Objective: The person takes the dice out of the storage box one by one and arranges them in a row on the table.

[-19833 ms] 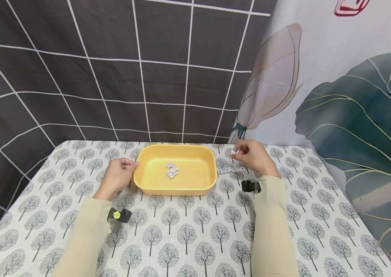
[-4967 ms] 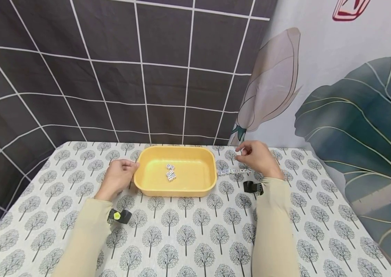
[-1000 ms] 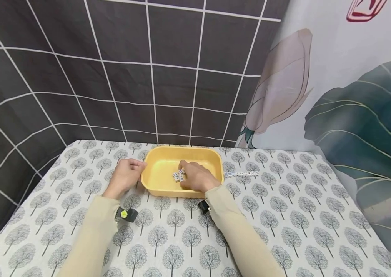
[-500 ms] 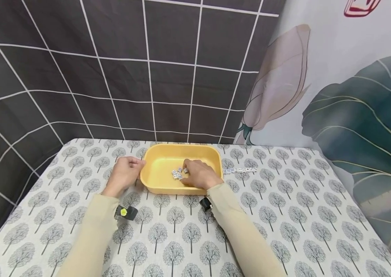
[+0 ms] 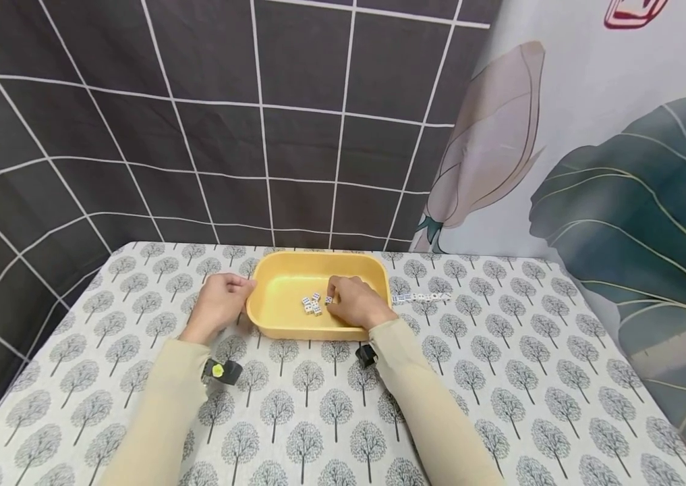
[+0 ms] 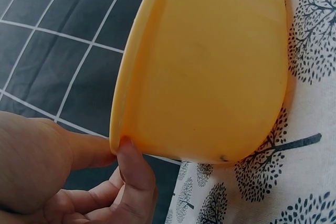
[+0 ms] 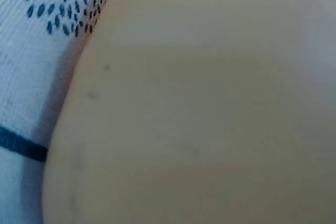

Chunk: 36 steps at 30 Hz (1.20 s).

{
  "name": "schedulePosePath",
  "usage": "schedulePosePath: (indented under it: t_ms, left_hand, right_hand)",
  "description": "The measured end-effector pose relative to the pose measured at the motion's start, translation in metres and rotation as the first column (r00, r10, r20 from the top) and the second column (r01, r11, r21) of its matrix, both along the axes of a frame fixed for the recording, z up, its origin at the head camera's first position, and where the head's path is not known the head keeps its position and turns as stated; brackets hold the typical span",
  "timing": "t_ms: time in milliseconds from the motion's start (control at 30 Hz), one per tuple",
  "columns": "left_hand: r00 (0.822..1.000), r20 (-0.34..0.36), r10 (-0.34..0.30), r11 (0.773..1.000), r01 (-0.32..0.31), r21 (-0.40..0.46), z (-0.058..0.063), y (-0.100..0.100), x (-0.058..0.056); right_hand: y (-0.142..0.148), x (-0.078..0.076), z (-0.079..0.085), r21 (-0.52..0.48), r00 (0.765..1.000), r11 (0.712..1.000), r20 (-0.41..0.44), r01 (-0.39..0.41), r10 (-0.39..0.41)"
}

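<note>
A yellow plastic basin (image 5: 282, 332) stands on the table. My left hand (image 5: 219, 304) pinches the rim at its left end; in the left wrist view, thumb and forefinger (image 6: 135, 166) meet at that rim. Down inside the basin, my right hand (image 5: 356, 302) has a white die (image 5: 328, 301) with dark dots at its fingertips. A small cluster of loose dice (image 5: 312, 306) lies just left of it on the basin floor. Outside, a straight row of dice (image 5: 421, 298) runs right from the basin's right end. The basin's outer wall (image 7: 199, 108) nearly fills the right wrist view, hiding the right fingers.
A white cloth printed with grey trees (image 5: 306, 439) covers the table. Behind rises a dark curtain with a white grid (image 5: 197, 121). On the right hangs a pale curtain with a large flower and leaves (image 5: 640, 223).
My right hand went from the row's far end into the basin. Over the last second it drew slightly right, and one die now sits apart from the cluster. The left hand stayed on the rim.
</note>
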<state>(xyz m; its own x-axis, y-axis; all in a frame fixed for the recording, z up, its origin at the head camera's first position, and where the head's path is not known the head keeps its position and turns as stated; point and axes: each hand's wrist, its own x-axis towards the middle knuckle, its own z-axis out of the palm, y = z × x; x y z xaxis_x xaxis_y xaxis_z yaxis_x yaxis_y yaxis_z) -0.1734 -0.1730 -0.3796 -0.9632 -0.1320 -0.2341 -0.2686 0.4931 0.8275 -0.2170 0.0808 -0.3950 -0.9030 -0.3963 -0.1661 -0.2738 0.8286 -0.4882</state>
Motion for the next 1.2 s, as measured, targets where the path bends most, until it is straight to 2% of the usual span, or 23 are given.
schedulePosePath:
  t_ms: [167,567,933,1200]
  left_hand:
    - [1.000,0.000,-0.001,1.000,0.001,-0.004,-0.001,0.000,0.000]
    - [1.000,0.015,0.005,1.000,-0.005,-0.004,-0.002,0.002,0.001]
    - [1.000,-0.004,-0.006,1.000,0.006,-0.009,-0.001,0.000,0.000]
    - [1.000,-0.007,-0.003,1.000,0.003,-0.010,0.001,0.001,0.001]
  right_hand:
    - [0.001,0.000,-0.002,-0.001,1.000,1.000,-0.012,0.007,-0.007]
    - [0.004,-0.002,-0.002,-0.013,0.998,0.999,-0.042,-0.040,0.039]
    - [0.014,0.000,0.015,-0.078,0.997,0.994,-0.008,-0.082,0.081]
    - [0.022,-0.003,0.025,-0.067,0.990,0.990,-0.078,-0.123,0.118]
